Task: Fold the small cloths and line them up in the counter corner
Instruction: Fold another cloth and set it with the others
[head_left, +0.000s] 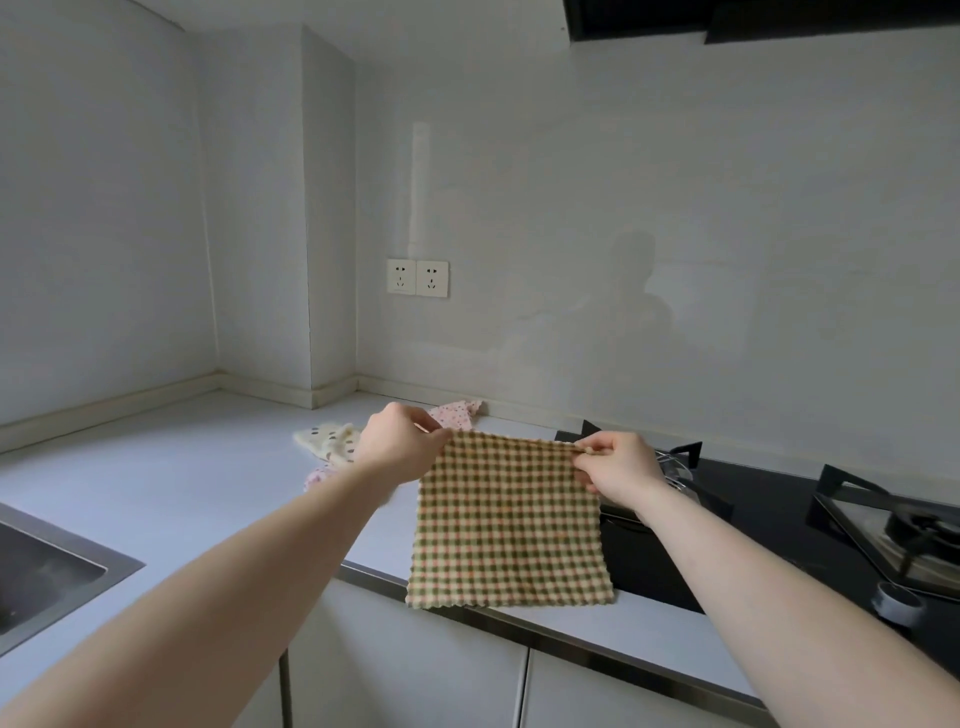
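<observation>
The checked cloth (506, 522), green, cream and pink, hangs spread flat in the air above the front edge of the surface (171, 467), held up by its two top corners. Its lower hem dangles past the surface edge, in front of the cabinet doors (415, 670) below.

The left hand (400, 447) pinches the top left corner, fingers (434, 434) curled in and closed on the fabric. The right hand (618, 462) pinches the top right corner between thumb and curled fingers (589, 451), knuckles turned toward the camera. Both arms reach forward, bare to the elbow.

Behind the left hand, three more cloths lie loose and unfolded on the surface: a cream cloth with dark spots (330, 441), a pink dotted cloth (457, 413) near the back wall, and another pink cloth (319, 478) partly hidden by the left forearm.

To the right a black gas hob (779, 519) is set into the surface, with burner grates and a knob at the front. At far left is the corner of a steel sink (47, 577). Two wall sockets (418, 278) sit on the back wall, and the counter corner (218, 384) lies beyond to the left.
</observation>
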